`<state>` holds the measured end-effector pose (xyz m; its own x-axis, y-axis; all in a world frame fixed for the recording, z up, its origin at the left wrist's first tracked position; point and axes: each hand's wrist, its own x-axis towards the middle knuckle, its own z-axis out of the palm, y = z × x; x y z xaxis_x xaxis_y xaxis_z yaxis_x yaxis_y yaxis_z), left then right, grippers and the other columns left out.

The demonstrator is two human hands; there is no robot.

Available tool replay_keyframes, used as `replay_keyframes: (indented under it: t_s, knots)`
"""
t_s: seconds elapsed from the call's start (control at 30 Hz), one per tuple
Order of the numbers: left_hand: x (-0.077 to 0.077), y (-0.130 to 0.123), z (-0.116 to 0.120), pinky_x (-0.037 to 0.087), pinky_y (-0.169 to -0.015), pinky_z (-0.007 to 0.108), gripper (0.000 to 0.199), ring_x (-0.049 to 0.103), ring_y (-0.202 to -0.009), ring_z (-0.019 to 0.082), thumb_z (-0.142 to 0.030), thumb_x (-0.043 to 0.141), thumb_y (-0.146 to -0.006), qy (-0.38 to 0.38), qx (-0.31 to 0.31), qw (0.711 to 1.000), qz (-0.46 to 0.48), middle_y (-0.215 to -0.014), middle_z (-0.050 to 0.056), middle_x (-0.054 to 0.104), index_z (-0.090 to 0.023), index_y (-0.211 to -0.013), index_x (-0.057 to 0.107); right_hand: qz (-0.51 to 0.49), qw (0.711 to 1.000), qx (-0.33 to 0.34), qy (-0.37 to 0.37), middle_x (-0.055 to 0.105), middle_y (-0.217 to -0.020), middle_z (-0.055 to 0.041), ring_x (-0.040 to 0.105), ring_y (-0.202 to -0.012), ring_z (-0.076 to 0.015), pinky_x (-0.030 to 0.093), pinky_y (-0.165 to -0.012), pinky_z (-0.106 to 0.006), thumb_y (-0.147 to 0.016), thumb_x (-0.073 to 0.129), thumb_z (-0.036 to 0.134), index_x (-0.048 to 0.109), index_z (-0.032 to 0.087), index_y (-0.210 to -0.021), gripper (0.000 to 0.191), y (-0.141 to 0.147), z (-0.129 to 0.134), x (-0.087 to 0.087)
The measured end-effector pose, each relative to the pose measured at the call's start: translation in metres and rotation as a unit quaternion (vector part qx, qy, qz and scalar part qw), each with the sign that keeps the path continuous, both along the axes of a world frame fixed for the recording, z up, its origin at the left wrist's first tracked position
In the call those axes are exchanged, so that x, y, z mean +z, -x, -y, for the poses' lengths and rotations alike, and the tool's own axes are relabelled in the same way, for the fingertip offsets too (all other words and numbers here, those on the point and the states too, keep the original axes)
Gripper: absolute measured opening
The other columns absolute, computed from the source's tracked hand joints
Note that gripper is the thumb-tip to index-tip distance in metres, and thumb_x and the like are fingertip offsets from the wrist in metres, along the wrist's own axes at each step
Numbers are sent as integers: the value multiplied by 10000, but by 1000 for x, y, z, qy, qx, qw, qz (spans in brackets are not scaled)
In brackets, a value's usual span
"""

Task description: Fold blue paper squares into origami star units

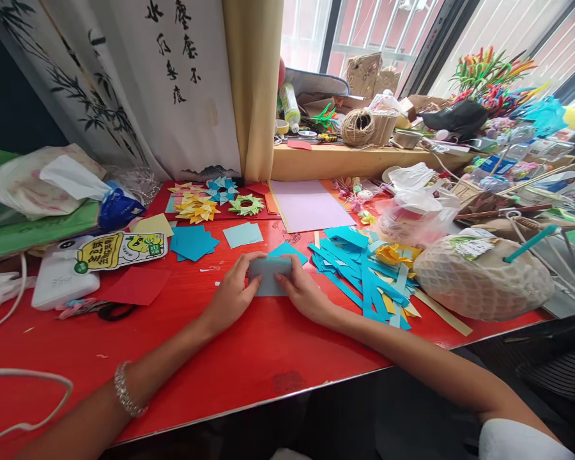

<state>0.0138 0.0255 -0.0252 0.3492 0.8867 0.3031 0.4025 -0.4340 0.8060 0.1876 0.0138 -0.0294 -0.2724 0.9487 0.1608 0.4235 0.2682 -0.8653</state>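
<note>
A grey-blue piece of paper [269, 278] is held between my two hands, just above the red table. My left hand [238, 285] grips its left edge, thumb on the near face and fingers behind. On the right edge, my right hand [301, 287] pinches it the same way. Part of a blue sheet [292, 250] shows right behind the hands. Light blue squares [243, 235] and darker blue squares [191, 243] lie beyond my left hand. To the right of my right hand is a heap of blue paper strips [359, 268].
Folded paper rings [221, 190] and a lilac sheet [311, 203] lie at the back. A netted round object [483, 275] with a straw stands right. Scissors [86, 308], a red sheet [137, 285] and a white box [62, 281] are left, beside a white cable [69, 390].
</note>
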Motion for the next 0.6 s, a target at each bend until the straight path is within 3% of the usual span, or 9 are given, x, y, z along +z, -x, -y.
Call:
replay_keyframes:
  t_s: [0.07,0.23,0.47,0.6]
  knots:
    - [4,0,2,471,-884,358,260,533,-1054,188,-243,416,-898,-8,-1,1000,-1,-1203,56,526,-238,-1149,485,-5,1000,0,-2,498,-904,-53,489,-762,-149,466,-648,-284,-913,353,270,366,196,-1003,117,1,1,2]
    - [6,0,3,459,-891,333,271,524,-1042,168,-214,399,-908,-75,17,997,-32,-1180,51,530,-234,-1172,459,-50,996,28,-64,482,-1175,-105,502,-1055,-158,467,-843,-303,-906,370,206,364,197,-1068,162,1,0,5]
    - [-3,1,-2,439,-947,335,325,483,-1126,175,-172,393,-903,-90,-9,994,-63,-1189,61,491,-236,-1221,415,26,999,8,-16,557,-939,-90,553,-888,-192,503,-680,-322,-914,346,265,401,197,-1005,126,-1,-4,0]
    - [0,3,0,460,-895,321,271,499,-1081,171,-181,369,-922,-135,18,989,-48,-1152,55,500,-256,-1172,442,2,998,12,-61,558,-1052,-87,548,-952,-177,484,-790,-330,-922,335,250,424,214,-1071,177,-1,-4,3]
